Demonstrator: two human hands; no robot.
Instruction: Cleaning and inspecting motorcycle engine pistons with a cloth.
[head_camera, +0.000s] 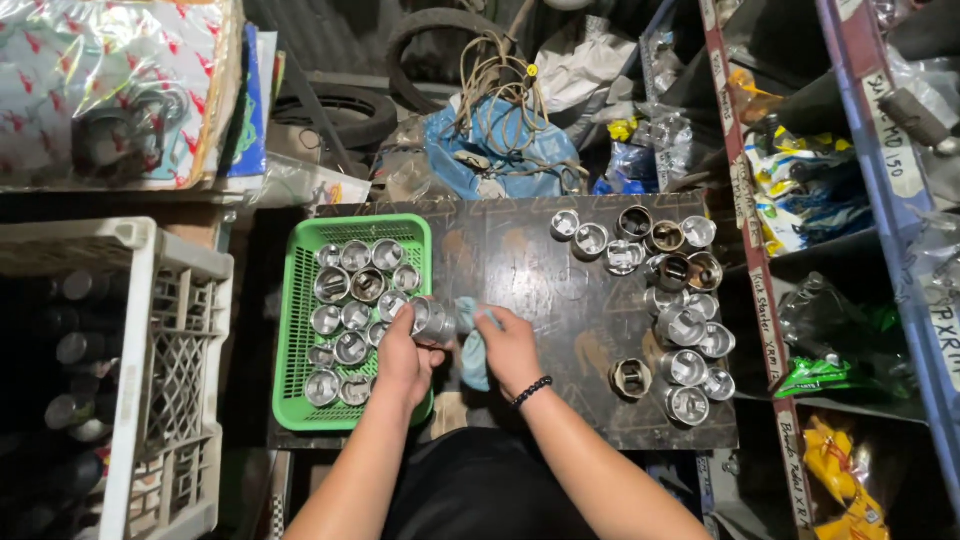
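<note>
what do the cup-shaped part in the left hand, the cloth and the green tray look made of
Cup-shaped part in the left hand: seemingly bare metal, silvery with a bright sheen. Cloth under the right hand: soft light-blue fabric, folding limply. Green tray: likely moulded plastic, uniform colour with perforated mesh walls.

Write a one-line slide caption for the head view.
Left hand holds a shiny metal piston while right hand wipes it with a light blue cloth, beside a green plastic basket.

green basket (300, 300) | pale blue cloth (474, 350) | silver pistons (352, 290) | white crate (140, 330) | black bracelet (533, 391)
</note>
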